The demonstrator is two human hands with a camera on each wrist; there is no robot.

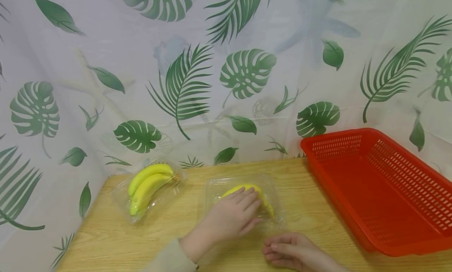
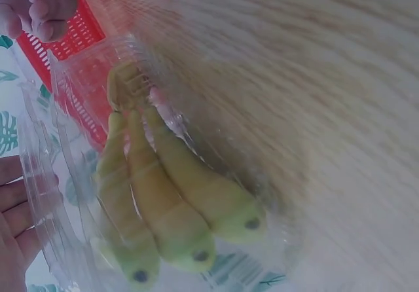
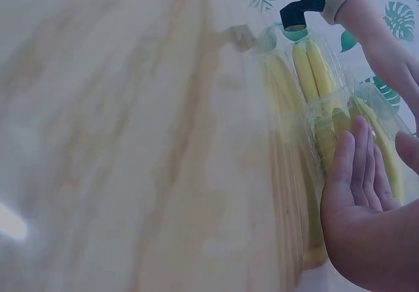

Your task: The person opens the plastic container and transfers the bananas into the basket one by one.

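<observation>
A clear plastic clamshell box (image 1: pixel 271 182) with yellow bananas (image 1: pixel 267 205) inside lies mid-table. My left hand (image 1: pixel 233 216) lies over this box with its fingers extended. In the left wrist view its fingers (image 2: pixel 16 220) show beside the box wall, and the bunch (image 2: pixel 170 194) shows through the plastic. My right hand (image 1: pixel 296 250) stays in front of the box, near its right corner, with fingers loosely bent and holding nothing. From the right wrist view, this hand (image 3: pixel 363 217) has its fingers lengthened toward the box; whether they touch it I cannot tell.
At the left of the wooden table (image 1: pixel 116 244) lies another clear box with bananas (image 1: pixel 150 185). A big red plastic basket (image 1: pixel 356 221) stands on the right, its bottom bare. A leaf-patterned curtain (image 1: pixel 212 87) hangs behind the table.
</observation>
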